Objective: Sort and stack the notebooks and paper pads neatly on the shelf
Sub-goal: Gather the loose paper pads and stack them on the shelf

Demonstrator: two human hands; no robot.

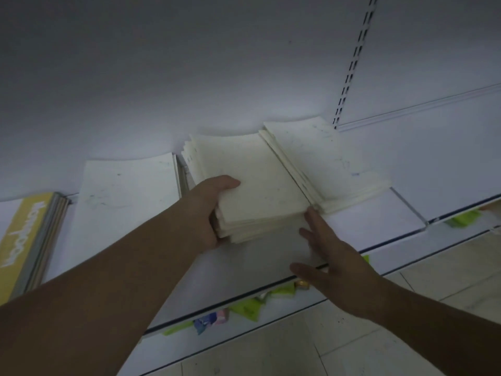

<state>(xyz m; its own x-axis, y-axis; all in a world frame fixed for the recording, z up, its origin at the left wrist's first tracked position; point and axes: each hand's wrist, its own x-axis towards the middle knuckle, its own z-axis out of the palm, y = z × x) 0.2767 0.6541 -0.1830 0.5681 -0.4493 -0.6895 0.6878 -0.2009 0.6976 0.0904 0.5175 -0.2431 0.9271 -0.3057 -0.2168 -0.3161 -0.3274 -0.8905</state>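
Cream paper-pad stack [252, 183], thick with uneven edges, sits mid-shelf on the white metal shelf [260, 256], its far end close to the white back panel [189, 63]. Left hand [214, 213] clamps the stack's near-left corner, thumb on the top sheet and fingers wrapped around the side and underneath. Right hand [333, 256] is flat and splayed, grasping nothing, and one fingertip touches the stack's near-right corner. That palm hovers over the shelf's front lip. Second cream pad stack [322, 158] butts against the first one's right edge and sits tilted. Can't tell whether it overlaps or only leans, and it blocks any room on that side. Its lower sheets fan out toward the right. Flat white pad [127, 191] lies just left of the held stack with a narrow gap between them, and shows faint smudges on its face. Further left is a pile of yellow-covered notebooks [24, 240] with white lettering, spines stepped and partly cut by the frame edge. Slotted white upright [355, 61] runs up the back panel behind the right stack. Below the front lip, a lower shelf carries green and multicoloured packets [249, 308]. Pale tiled floor [352, 335] fills the bottom right. Lighting is dim, so fine print on the pads is unreadable.
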